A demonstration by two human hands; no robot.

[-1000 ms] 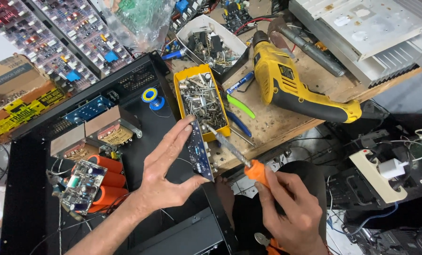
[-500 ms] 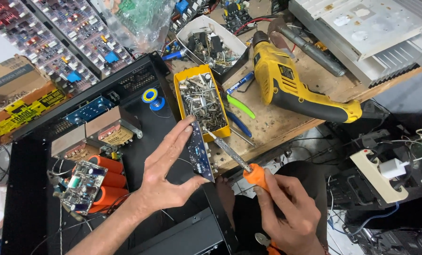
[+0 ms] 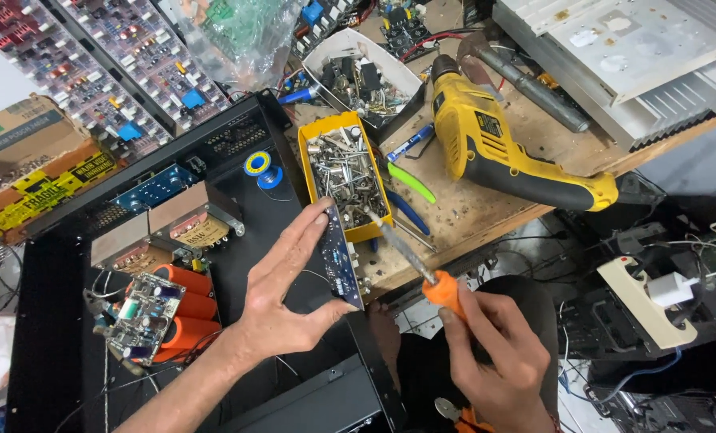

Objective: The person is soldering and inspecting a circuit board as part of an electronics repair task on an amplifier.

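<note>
Two hands work close to the camera. The right hand (image 3: 498,357) is closed around the orange handle of a soldering iron (image 3: 422,269), whose long metal shaft angles up and left. The left hand (image 3: 282,289) pinches a small blue circuit board (image 3: 340,256) edge-on between the thumb below and the outstretched fingers above, holding it upright over the open black chassis (image 3: 237,232).

The iron's tip sits just beside the board's upper right edge; whether it actually touches a joint is hard to tell from this angle. The step in hand looks like soldering or reworking a point on that board. The next move likely calls for a steady left grip and a small, precise approach of the tip to the pad.

Further off, inside the chassis, lie orange capacitors (image 3: 185,309) and a small populated board (image 3: 141,317). Beyond, on the wooden bench (image 3: 470,212), stands a yellow tray of metal parts (image 3: 346,172), a spool of solder (image 3: 259,164), and a yellow power drill (image 3: 502,152).
</note>
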